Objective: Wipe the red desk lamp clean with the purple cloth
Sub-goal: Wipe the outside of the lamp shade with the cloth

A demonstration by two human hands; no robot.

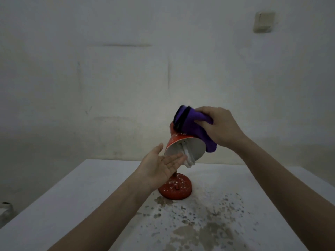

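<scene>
The red desk lamp (175, 142) stands on the white table (76, 196), its shade tilted toward me with the white inside and the bulb (188, 159) showing. Its round red base (176, 189) is speckled with white spots. My right hand (220, 126) grips the purple cloth (190, 122) and holds it against the top and right side of the shade. My left hand (159, 166) is palm up with straight fingers, just under the shade's lower rim; the fingertips reach the bulb.
Dark wet stains and specks (199, 220) cover the table in front of the lamp base. A plain wall rises behind, with a switch plate (263, 21) at upper right. A pale object (6, 211) sits at the far left edge.
</scene>
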